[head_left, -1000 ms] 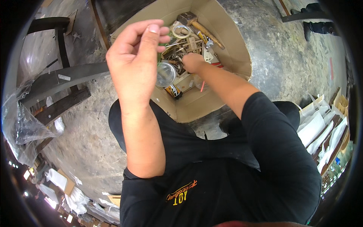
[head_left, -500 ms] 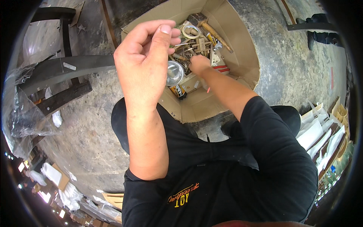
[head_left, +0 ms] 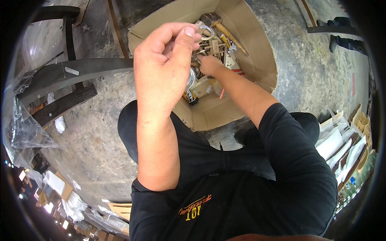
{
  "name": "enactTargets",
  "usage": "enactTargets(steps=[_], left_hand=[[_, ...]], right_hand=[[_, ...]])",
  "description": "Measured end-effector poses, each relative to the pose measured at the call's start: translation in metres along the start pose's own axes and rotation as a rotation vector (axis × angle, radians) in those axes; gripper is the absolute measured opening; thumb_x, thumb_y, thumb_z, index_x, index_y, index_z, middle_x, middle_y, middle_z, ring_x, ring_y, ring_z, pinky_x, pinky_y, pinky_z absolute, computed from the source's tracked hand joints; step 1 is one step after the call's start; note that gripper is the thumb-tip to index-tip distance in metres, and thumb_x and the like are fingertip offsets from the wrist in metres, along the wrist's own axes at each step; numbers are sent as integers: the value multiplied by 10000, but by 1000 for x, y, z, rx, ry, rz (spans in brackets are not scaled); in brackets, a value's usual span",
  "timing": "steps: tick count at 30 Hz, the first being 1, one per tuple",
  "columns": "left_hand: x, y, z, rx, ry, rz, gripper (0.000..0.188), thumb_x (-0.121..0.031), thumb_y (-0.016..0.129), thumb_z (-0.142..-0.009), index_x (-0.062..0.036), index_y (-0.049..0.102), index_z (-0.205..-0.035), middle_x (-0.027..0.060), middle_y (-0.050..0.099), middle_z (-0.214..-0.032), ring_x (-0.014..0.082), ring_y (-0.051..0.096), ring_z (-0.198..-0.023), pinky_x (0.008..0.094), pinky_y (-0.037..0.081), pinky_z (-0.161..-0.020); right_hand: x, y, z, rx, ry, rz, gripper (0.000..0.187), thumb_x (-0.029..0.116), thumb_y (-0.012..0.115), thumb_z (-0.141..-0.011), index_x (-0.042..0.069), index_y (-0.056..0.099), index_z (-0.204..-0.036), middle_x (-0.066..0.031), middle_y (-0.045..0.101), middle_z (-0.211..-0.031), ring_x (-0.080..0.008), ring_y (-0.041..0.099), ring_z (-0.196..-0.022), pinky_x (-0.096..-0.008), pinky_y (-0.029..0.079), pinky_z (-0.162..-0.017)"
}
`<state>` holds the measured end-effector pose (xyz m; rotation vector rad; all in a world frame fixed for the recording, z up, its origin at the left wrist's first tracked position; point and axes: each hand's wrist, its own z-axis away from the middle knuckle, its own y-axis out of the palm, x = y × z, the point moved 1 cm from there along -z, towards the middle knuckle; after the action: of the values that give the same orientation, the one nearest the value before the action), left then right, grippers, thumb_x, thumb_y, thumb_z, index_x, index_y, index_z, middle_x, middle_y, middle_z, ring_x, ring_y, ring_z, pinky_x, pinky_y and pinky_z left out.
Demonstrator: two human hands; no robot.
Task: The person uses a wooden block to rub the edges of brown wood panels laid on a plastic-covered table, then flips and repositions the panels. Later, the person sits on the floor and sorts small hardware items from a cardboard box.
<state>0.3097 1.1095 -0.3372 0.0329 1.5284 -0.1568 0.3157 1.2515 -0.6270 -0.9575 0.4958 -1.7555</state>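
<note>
A cardboard box [head_left: 259, 48] stands before me, holding loose hardware and tools. My right hand [head_left: 210, 65] reaches down into it, fingers bent among the small brown pieces [head_left: 217, 48]; the fingertips and whatever they grip are hidden. Raised above the box's left side, my left hand [head_left: 167, 60] has its thumb pressed toward the curled fingers, and anything between them is too small to make out. A hammer [head_left: 229, 34] with a wooden handle lies at the far side. Near it is a roll of tape [head_left: 207, 33]. A black-and-yellow can [head_left: 190, 97] lies at the near left, beside a partly covered clear round container [head_left: 191, 78].
Dark wooden furniture frames [head_left: 72, 72] with plastic wrap [head_left: 28, 124] stand at the left. Wrapped panels [head_left: 341, 148] lean at the right. Another person's dark-clothed legs [head_left: 348, 42] show at the far right. Bare concrete floor [head_left: 96, 148] surrounds the box.
My left hand has shifted right, covering more of the clear container and the tape. My right hand has moved slightly left and farther into the box.
</note>
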Motion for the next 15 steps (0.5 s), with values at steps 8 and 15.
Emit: enactTargets(steps=[8, 15], left_hand=[[3, 5, -3, 21, -27, -22, 176, -123, 635, -980, 36, 698, -1021, 74, 722, -876, 111, 678, -810, 246, 535, -750], [7, 11, -5, 47, -46, -37, 179, -128, 635, -983, 34, 698, -1030, 66, 719, -878, 98, 664, -815, 234, 526, -739]], right_hand=[[-8, -7, 8, 103, 9, 16, 503, 110, 550, -822, 130, 591, -1323, -198, 695, -1143, -365, 671, -1064, -478, 533, -916], [-3, -14, 3, -23, 65, -5, 325, 153, 554, -855, 111, 702, -1141, -197, 700, -1127, -361, 675, -1053, -475, 543, -894]])
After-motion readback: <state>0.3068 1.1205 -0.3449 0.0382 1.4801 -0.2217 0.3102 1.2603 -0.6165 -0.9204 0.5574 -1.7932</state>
